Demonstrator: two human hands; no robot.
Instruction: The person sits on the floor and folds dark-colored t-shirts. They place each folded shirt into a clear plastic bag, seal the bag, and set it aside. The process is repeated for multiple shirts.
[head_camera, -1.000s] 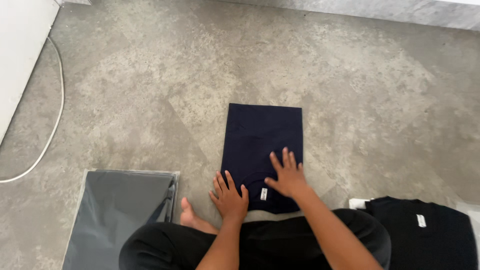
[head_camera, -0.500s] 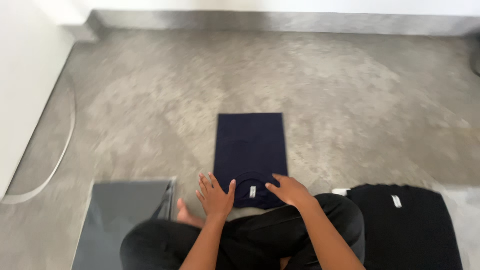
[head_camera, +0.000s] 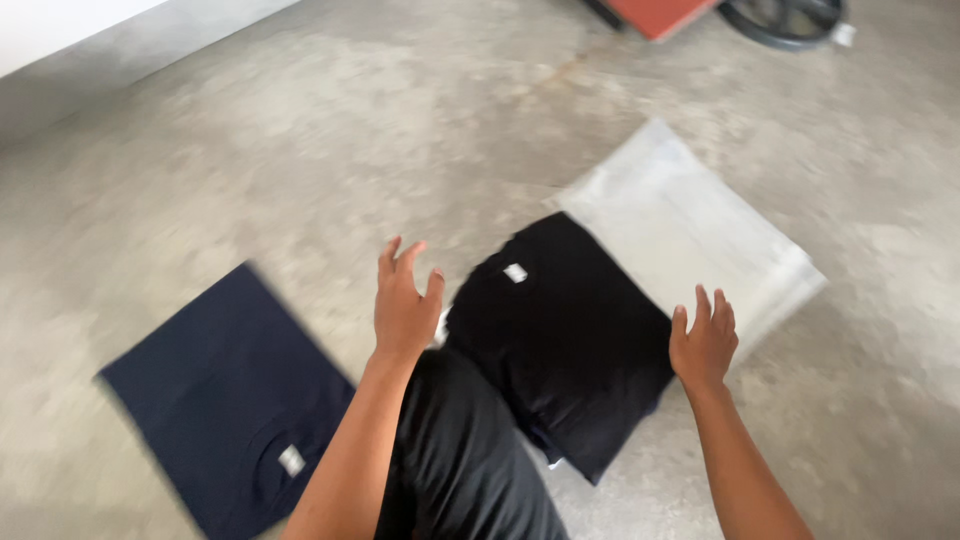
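Note:
A folded black garment (head_camera: 565, 340) with a small white tag lies on the concrete floor in front of my knee. My left hand (head_camera: 405, 300) hovers open just left of it, fingers spread. My right hand (head_camera: 703, 343) hovers open at its right edge, holding nothing. A folded navy garment (head_camera: 220, 390) with a white tag lies flat on the floor at lower left, away from both hands. The frame is motion-blurred.
A stack of clear plastic bags (head_camera: 690, 235) lies under and beyond the black garment. My leg in dark trousers (head_camera: 460, 460) is at the bottom centre. A red object (head_camera: 660, 12) and a dark wheel (head_camera: 785, 15) sit at the top edge.
The view has swung right. Both hands have lifted off the navy garment and moved over to the black garment, which now sits centre frame.

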